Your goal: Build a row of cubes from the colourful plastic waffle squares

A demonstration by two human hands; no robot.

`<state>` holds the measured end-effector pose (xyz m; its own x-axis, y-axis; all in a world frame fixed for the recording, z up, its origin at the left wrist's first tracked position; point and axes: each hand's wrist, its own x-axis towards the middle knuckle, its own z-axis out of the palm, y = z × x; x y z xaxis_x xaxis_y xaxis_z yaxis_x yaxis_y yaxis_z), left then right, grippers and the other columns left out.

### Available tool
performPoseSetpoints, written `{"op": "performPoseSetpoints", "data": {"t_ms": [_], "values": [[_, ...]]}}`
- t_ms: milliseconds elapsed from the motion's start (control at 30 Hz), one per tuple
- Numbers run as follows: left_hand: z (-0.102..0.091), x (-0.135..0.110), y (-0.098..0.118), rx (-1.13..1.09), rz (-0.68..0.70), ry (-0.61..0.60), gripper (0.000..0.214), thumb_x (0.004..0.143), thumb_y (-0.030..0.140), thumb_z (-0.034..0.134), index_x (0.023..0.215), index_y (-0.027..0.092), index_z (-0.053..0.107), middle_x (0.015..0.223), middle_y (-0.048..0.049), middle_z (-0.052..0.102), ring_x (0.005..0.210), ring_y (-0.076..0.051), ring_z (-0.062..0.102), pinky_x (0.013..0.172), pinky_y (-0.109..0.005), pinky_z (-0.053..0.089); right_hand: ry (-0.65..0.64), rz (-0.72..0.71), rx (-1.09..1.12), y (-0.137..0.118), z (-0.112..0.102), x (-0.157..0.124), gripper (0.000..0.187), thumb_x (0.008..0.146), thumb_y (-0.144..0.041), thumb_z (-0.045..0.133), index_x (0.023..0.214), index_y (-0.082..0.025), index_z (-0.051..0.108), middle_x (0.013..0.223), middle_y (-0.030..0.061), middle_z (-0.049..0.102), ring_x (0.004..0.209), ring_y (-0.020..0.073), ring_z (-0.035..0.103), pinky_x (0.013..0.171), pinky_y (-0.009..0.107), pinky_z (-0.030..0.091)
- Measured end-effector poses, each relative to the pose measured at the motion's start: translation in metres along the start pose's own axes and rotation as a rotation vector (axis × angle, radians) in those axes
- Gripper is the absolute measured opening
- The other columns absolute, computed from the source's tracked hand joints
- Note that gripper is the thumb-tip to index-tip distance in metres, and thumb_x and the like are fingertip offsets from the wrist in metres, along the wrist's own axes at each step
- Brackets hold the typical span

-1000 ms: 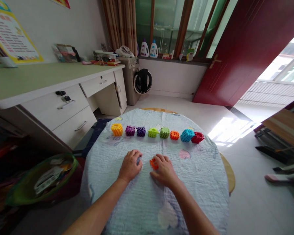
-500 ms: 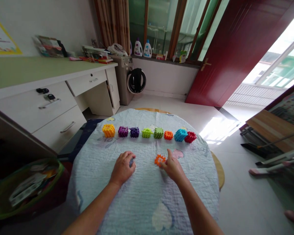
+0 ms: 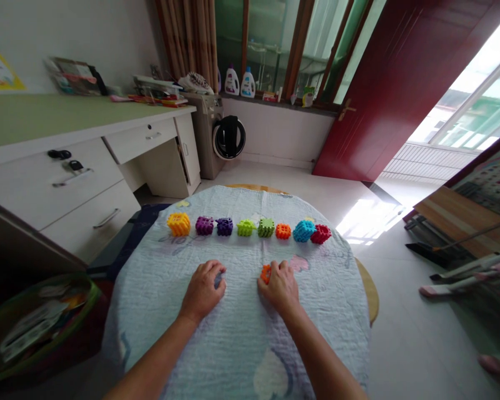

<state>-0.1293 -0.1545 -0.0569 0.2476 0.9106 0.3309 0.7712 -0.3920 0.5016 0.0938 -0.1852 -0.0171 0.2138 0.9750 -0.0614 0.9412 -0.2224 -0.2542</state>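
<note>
On the light blue cloth [image 3: 237, 333], my right hand [image 3: 281, 286] is closed over a flat orange notched block piece [image 3: 265, 273]. Only its left part shows past my fingers. To the left, my left hand [image 3: 204, 291] rests on the cloth with curved fingers, the thumb apart from them. A bluish-grey patch shows in that gap, perhaps the cloth's print. Beyond both hands stands a row of notched plastic blocks: yellow [image 3: 179, 224], purple [image 3: 204, 225], dark violet [image 3: 224, 226], lime [image 3: 246, 227], green [image 3: 266, 227], orange [image 3: 283, 231], blue [image 3: 304, 230] and red [image 3: 320, 234].
A white desk with drawers [image 3: 87, 194] stands at the left, above a green-rimmed basket [image 3: 94, 300] of odds and ends. Behind the table are a washing machine [image 3: 208, 133] with its door ajar and a red door [image 3: 358, 100]. A wooden stool edge [image 3: 369, 289] juts out at the right.
My right hand has moved over the orange piece and its fingers have closed round it; before, its index finger pointed forward. The left hand keeps its pose. The view has shifted slightly.
</note>
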Motion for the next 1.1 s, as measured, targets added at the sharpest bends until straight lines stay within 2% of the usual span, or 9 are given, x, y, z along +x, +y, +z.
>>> {"op": "performPoseSetpoints", "data": {"t_ms": [100, 233, 333, 433, 533, 600, 700, 800, 1100], "values": [[0.001, 0.0, -0.001, 0.0, 0.0, 0.004, 0.02, 0.079, 0.018, 0.056, 0.097, 0.021, 0.066, 0.108, -0.0071, 0.064, 0.103, -0.025, 0.058, 0.096, -0.042, 0.048, 0.006, -0.071, 0.015, 0.001, 0.004, 0.001, 0.022, 0.081, -0.026, 0.054, 0.101, -0.019, 0.061, 0.105, 0.0138, 0.058, 0.098, 0.0277, 0.055, 0.082, 0.035, 0.043], [0.0, 0.0, -0.002, -0.009, 0.003, 0.013, 0.02, 0.079, 0.02, 0.056, 0.096, 0.021, 0.066, 0.108, -0.0067, 0.064, 0.104, -0.025, 0.059, 0.096, -0.042, 0.049, 0.007, -0.204, 0.109, 0.018, -0.001, 0.019, 0.042, 0.075, -0.016, 0.053, 0.117, -0.016, 0.056, 0.11, 0.0127, 0.058, 0.102, 0.0256, 0.053, 0.09, 0.034, 0.041], [0.001, -0.001, -0.003, -0.017, 0.0, 0.018, 0.02, 0.079, 0.021, 0.056, 0.096, 0.022, 0.066, 0.108, -0.0065, 0.064, 0.104, -0.024, 0.059, 0.097, -0.042, 0.049, 0.066, -0.243, 0.125, 0.035, -0.021, 0.049, 0.055, 0.073, -0.013, 0.053, 0.128, -0.013, 0.049, 0.119, 0.0138, 0.056, 0.109, 0.0246, 0.05, 0.096, 0.033, 0.039], [0.001, -0.001, -0.003, -0.025, 0.0, 0.029, 0.02, 0.078, 0.021, 0.057, 0.096, 0.023, 0.067, 0.108, -0.0062, 0.065, 0.105, -0.024, 0.059, 0.097, -0.042, 0.049, 0.078, -0.262, 0.05, 0.046, -0.049, 0.085, 0.046, 0.075, -0.014, 0.055, 0.121, -0.015, 0.054, 0.119, 0.0127, 0.055, 0.108, 0.0241, 0.05, 0.095, 0.032, 0.038], [0.002, -0.001, -0.003, -0.034, -0.002, 0.036, 0.02, 0.078, 0.021, 0.058, 0.095, 0.023, 0.068, 0.107, -0.0058, 0.065, 0.104, -0.024, 0.059, 0.096, -0.042, 0.049, 0.038, -0.296, -0.087, 0.051, -0.072, 0.117, 0.044, 0.079, -0.022, 0.059, 0.123, -0.016, 0.055, 0.12, 0.0135, 0.056, 0.108, 0.026, 0.049, 0.094, 0.034, 0.036], [0.001, -0.001, -0.003, -0.037, -0.005, 0.036, 0.02, 0.077, 0.021, 0.057, 0.094, 0.023, 0.068, 0.106, -0.0057, 0.065, 0.103, -0.024, 0.06, 0.096, -0.042, 0.05, -0.002, -0.34, -0.204, 0.051, -0.08, 0.133, 0.05, 0.079, -0.019, 0.058, 0.128, -0.017, 0.054, 0.125, 0.0139, 0.056, 0.112, 0.0271, 0.048, 0.095, 0.036, 0.034], [0.0, -0.001, -0.002, -0.039, -0.003, 0.031, 0.02, 0.077, 0.02, 0.057, 0.093, 0.023, 0.067, 0.107, -0.0059, 0.065, 0.104, -0.024, 0.06, 0.096, -0.042, 0.049, -0.059, -0.406, -0.306, 0.052, -0.084, 0.151, 0.056, 0.075, -0.009, 0.055, 0.13, -0.02, 0.056, 0.127, 0.0122, 0.058, 0.117, 0.0279, 0.046, 0.098, 0.039, 0.03], [0.0, -0.001, -0.002, -0.037, -0.001, 0.031, 0.019, 0.078, 0.02, 0.057, 0.093, 0.023, 0.067, 0.107, -0.0059, 0.065, 0.104, -0.024, 0.06, 0.096, -0.042, 0.05, -0.108, -0.443, -0.323, 0.055, -0.082, 0.163, 0.057, 0.073, -0.007, 0.056, 0.127, -0.023, 0.059, 0.127, 0.01, 0.061, 0.118, 0.0285, 0.046, 0.097, 0.039, 0.029], [0.001, -0.002, -0.004, -0.037, -0.007, 0.042, 0.018, 0.077, 0.02, 0.058, 0.092, 0.023, 0.067, 0.106, -0.0058, 0.066, 0.103, -0.024, 0.06, 0.095, -0.042, 0.05, -0.174, -0.46, -0.351, 0.063, -0.073, 0.184, 0.057, 0.08, -0.007, 0.048, 0.133, -0.027, 0.058, 0.134, 0.0077, 0.061, 0.124, 0.0288, 0.045, 0.095, 0.04, 0.03]]}}
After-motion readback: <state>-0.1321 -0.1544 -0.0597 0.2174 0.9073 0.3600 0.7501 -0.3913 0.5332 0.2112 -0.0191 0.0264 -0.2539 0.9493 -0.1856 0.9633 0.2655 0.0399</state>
